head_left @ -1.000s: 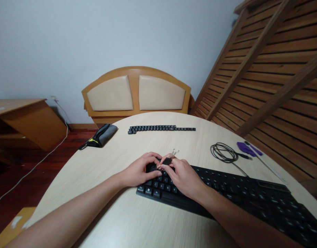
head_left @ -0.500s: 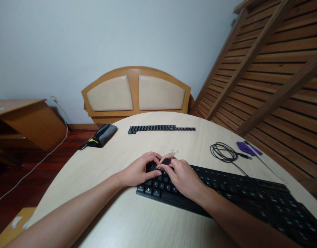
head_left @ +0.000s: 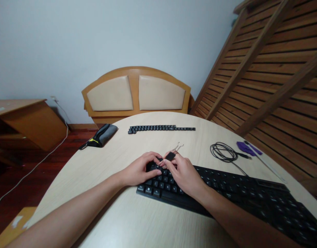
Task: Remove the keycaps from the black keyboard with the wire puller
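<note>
Right hand (head_left: pixel 183 172): shifted slightly rightward and forward since the earlier frame; closed on a wire tool (head_left: pixel 170 156) at its apparent black handle, with wire ends pointing forward. Maintain a firm pinch, clear of the left hand (head_left: pixel 140 171).
Table (head_left: pixel 132 151): bearing the keyboard (head_left: pixel 222 184) on its near side. Avoid dragging across the surface under force.
Keyboard: lying obliquely beneath both hands, extending far to the right. Apply force straight, without tilting.
Left hand: braced on the keyboard's left end, thumb down; unable to tell if pinching anything. Keep steady.
Dark pouch (head_left: pixel 103 135): at the table's left edge, well apart.
Coiled cable (head_left: pixel 222 152): beyond the keyboard, to the right. Avoid snagging.
Stick (head_left: pixel 265 162): partly across a purple cloth (head_left: pixel 243 148); not obstructing.
Loose keycaps (head_left: pixel 158 127): lined up beyond the hands. Avoid sweeping forward.
</note>
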{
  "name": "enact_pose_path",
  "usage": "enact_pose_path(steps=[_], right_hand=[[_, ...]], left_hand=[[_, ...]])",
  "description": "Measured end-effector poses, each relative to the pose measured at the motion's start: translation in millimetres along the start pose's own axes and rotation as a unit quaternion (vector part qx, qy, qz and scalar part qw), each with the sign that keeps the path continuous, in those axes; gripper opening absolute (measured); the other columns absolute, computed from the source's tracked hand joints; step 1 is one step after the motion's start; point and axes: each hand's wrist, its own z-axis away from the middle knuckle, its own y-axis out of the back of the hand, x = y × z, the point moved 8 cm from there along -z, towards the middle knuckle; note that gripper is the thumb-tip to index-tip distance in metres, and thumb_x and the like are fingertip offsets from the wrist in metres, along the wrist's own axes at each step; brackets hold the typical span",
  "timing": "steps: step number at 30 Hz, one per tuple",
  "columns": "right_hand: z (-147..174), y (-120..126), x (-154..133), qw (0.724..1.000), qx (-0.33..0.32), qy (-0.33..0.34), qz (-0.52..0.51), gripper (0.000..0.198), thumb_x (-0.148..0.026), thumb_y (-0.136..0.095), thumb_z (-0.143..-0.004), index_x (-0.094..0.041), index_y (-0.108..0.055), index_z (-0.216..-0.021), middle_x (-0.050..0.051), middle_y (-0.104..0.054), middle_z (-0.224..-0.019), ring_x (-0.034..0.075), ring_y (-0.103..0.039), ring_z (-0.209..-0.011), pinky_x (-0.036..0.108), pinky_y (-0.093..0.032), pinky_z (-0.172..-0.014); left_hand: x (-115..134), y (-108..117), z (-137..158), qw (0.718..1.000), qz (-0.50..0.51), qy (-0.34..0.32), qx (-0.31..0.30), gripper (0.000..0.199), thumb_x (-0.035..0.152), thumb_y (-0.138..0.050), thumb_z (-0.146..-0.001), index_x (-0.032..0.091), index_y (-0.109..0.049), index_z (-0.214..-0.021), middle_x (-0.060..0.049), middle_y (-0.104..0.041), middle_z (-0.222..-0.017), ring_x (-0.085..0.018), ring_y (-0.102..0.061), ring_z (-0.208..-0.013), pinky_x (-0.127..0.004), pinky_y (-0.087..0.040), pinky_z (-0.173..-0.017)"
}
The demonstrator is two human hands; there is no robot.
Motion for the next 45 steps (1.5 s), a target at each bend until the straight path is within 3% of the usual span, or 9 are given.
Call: enact_pose_path(steps=[5,12,18,23,26,28,32,38,45], right_hand=[[-4,10,9,0.996,0.059,-0.020,-0.065,0.006,-0.027,-0.049,-0.093,-0.022,-0.052,-0.095,0.006,-0.075,-0.088,0.020,-0.073,-0.083,0.033,-0.057,-0.077],[-6,9,14,0.995,0.056,-0.032,-0.073,0.008,-0.029,-0.051,-0.093,-0.022,-0.052,-0.096,0.007,-0.074,-0.087,0.020,-0.073,-0.082,0.035,-0.058,-0.078],[-6,8,15,0.994,0.056,-0.032,-0.094,0.007,-0.028,-0.052,-0.093,-0.021,-0.052,-0.096,0.007,-0.074,-0.085,0.019,-0.073,-0.079,0.035,-0.059,-0.077],[-8,5,17,0.993,0.055,-0.021,-0.097,0.007,-0.028,-0.051,-0.093,-0.021,-0.052,-0.096,0.007,-0.074,-0.084,0.019,-0.072,-0.078,0.036,-0.059,-0.077],[-8,5,18,0.993,0.057,-0.013,-0.100,0.008,-0.028,-0.050,-0.094,-0.021,-0.051,-0.097,0.007,-0.074,-0.085,0.019,-0.072,-0.079,0.036,-0.059,-0.077],[-8,5,18,0.994,0.057,-0.010,-0.098,0.008,-0.028,-0.050,-0.094,-0.021,-0.052,-0.097,0.007,-0.074,-0.085,0.019,-0.072,-0.079,0.036,-0.059,-0.078],[-8,5,16,0.994,0.056,-0.005,-0.098,0.008,-0.028,-0.050,-0.093,-0.021,-0.051,-0.095,0.007,-0.073,-0.085,0.019,-0.072,-0.078,0.036,-0.059,-0.077],[-7,6,12,0.993,0.058,-0.001,-0.098,0.009,-0.029,-0.050,-0.093,-0.021,-0.052,-0.094,0.007,-0.074,-0.085,0.019,-0.072,-0.078,0.035,-0.059,-0.077],[-7,6,10,0.994,0.054,-0.009,-0.095,0.008,-0.028,-0.050,-0.093,-0.021,-0.051,-0.094,0.008,-0.074,-0.086,0.019,-0.073,-0.080,0.036,-0.059,-0.079]], left_hand=[[0,1,2,1.000,-0.005,-0.003,-0.002,0.007,0.023,-0.068,-0.085,0.020,-0.065,-0.091,-0.009,-0.059,-0.128,-0.024,-0.055,-0.120,-0.043,-0.038,-0.106],[1,3,1,1.000,0.023,0.010,0.010,0.006,0.023,-0.067,-0.086,0.020,-0.069,-0.091,-0.009,-0.064,-0.121,-0.024,-0.058,-0.115,-0.043,-0.040,-0.104],[-18,17,1,0.990,0.072,0.062,0.103,0.014,0.028,-0.062,-0.090,0.017,-0.068,-0.097,-0.008,-0.070,-0.101,-0.021,-0.065,-0.097,-0.037,-0.048,-0.092],[-28,37,1,0.978,-0.041,0.110,0.171,0.016,0.030,-0.065,-0.087,0.018,-0.069,-0.096,-0.006,-0.073,-0.095,-0.021,-0.066,-0.089,-0.035,-0.050,-0.086],[-29,49,-3,0.970,-0.133,0.108,0.174,0.018,0.032,-0.062,-0.088,0.019,-0.070,-0.098,-0.005,-0.074,-0.095,-0.019,-0.067,-0.087,-0.031,-0.051,-0.081],[-30,57,-9,0.953,-0.238,0.104,0.158,0.021,0.035,-0.058,-0.092,0.021,-0.070,-0.100,-0.003,-0.075,-0.094,-0.018,-0.068,-0.084,-0.029,-0.052,-0.076],[-41,85,-22,0.918,-0.333,0.110,0.184,0.020,0.038,-0.059,-0.091,0.025,-0.072,-0.098,-0.004,-0.074,-0.094,-0.024,-0.066,-0.089,-0.034,-0.050,-0.079],[-69,112,-42,0.877,-0.408,0.104,0.230,0.020,0.032,-0.057,-0.092,0.022,-0.071,-0.103,-0.008,-0.072,-0.101,-0.028,-0.059,-0.101,-0.037,-0.048,-0.085],[-99,126,-37,0.854,-0.446,0.102,0.247,0.018,0.033,-0.062,-0.089,0.023,-0.073,-0.099,-0.009,-0.063,-0.115,-0.030,-0.050,-0.111,-0.044,-0.043,-0.096]])
